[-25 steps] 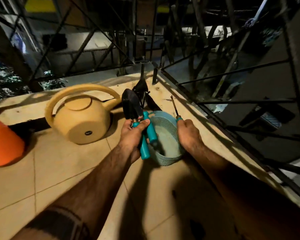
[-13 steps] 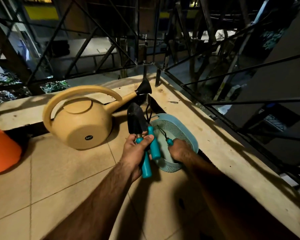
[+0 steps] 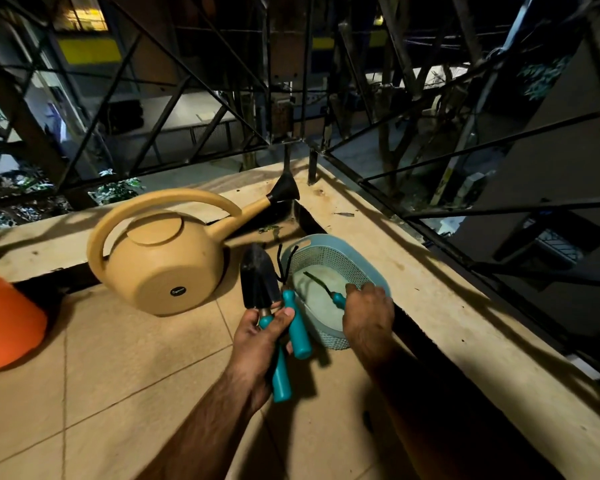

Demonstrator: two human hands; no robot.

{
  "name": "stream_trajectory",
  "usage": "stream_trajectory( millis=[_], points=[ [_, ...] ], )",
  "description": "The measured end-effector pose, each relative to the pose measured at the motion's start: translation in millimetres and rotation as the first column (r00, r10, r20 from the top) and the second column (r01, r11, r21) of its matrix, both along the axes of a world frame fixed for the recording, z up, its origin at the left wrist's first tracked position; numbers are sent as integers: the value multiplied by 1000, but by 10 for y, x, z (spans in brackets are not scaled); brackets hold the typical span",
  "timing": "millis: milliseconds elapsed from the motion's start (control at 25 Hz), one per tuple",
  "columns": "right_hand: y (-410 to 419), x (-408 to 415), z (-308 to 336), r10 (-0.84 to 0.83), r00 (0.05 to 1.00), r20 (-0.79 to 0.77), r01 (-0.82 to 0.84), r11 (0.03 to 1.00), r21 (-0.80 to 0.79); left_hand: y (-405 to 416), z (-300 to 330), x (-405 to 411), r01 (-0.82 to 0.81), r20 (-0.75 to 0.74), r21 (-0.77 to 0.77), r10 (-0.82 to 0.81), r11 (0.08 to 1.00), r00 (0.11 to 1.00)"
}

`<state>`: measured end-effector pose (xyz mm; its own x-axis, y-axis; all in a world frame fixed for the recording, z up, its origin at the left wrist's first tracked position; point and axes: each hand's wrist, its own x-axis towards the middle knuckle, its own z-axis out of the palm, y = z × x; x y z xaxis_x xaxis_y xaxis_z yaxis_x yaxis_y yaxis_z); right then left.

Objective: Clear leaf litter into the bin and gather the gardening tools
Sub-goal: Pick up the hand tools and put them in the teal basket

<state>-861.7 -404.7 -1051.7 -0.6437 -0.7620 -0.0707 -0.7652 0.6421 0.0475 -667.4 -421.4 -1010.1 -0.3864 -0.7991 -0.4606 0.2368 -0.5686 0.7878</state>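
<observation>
My left hand (image 3: pixel 258 336) grips two teal-handled tools together: a black trowel (image 3: pixel 258 277) and a small black hand rake (image 3: pixel 293 322), both held upright just left of a pale blue perforated basket (image 3: pixel 340 252). My right hand (image 3: pixel 368 315) reaches over the basket's near rim and holds a thin dark weeder with a teal handle (image 3: pixel 326 289), its tip lying low inside the basket. The basket stands on the tiled floor against the raised ledge.
A tan watering can (image 3: pixel 160 258) lies on its side left of the basket, spout toward the corner. An orange pot (image 3: pixel 4 320) sits at the left edge. A black metal railing (image 3: pixel 465 216) runs along the concrete ledge (image 3: pixel 465 323), with a drop beyond. A few leaf scraps (image 3: pixel 269 229) lie near the spout.
My right hand brought the thin weeder from above the basket's far rim down into the basket. My left hand, still holding the trowel and rake, stayed beside the basket.
</observation>
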Motion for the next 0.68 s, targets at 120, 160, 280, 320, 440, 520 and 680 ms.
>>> stream_trajectory(
  millis=[120,160,280,320,440,520,680],
  points=[
    [127,-18,119,18,998,58,-5,975,-223,7,-2,30,-5,-23,1,5,1000,1000],
    [172,14,160,26,991,133,24,931,-364,9,17,25,-4,-29,0,4,1000,1000],
    [280,257,333,189,736,650,305,764,-568,-10,85,-45,-7,-45,-22,6,1000,999],
    [321,369,410,258,576,776,368,766,-528,-16,108,-86,-17,-65,-31,15,999,998],
    [413,631,609,295,207,933,358,864,-353,-27,172,-201,-34,-90,-35,30,999,995],
    [418,661,620,262,161,952,365,880,-304,-9,225,-257,-22,-80,-23,20,999,997],
    [350,512,568,184,378,907,434,830,-349,43,309,-334,53,-92,-36,-57,998,994]
  ],
)
